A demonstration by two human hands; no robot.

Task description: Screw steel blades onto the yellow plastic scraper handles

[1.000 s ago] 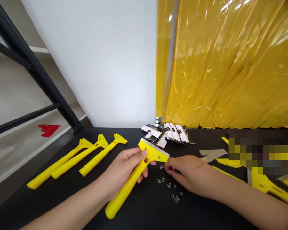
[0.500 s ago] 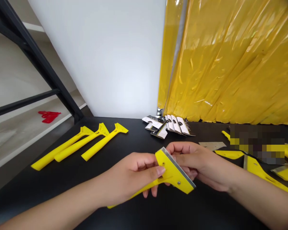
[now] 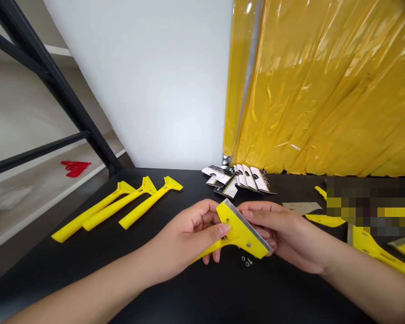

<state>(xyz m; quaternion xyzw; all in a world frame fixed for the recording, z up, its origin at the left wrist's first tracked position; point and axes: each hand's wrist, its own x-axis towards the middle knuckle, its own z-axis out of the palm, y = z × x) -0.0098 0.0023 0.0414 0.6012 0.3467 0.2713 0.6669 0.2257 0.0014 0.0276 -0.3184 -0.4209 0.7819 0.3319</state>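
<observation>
My left hand (image 3: pixel 194 231) is closed round the neck of a yellow scraper (image 3: pixel 241 234), its thumb on the front of the head. The scraper is tilted, with a grey metal blade (image 3: pixel 246 220) along its upper right edge. A screw (image 3: pixel 249 245) shows in the lower hole of the head; the upper hole looks dark. My right hand (image 3: pixel 273 225) is closed at the blade edge, with fingertips partly hidden behind the head. Small metal nuts and a screw (image 3: pixel 246 262) lie on the black table just below the head.
Three yellow scraper handles (image 3: pixel 150 203) lie at the left. Folded cards (image 3: pixel 249 177) are piled at the back. A loose blade plate (image 3: pixel 302 208) and yellow scrapers (image 3: pixel 374 245) lie at the right, partly blurred out. A black frame (image 3: pixel 67 99) borders the shelf.
The scraper has risen slightly in my hands, and the small nuts and screw below it now show. My right fingers have shifted along the blade edge. The view has moved slightly.
</observation>
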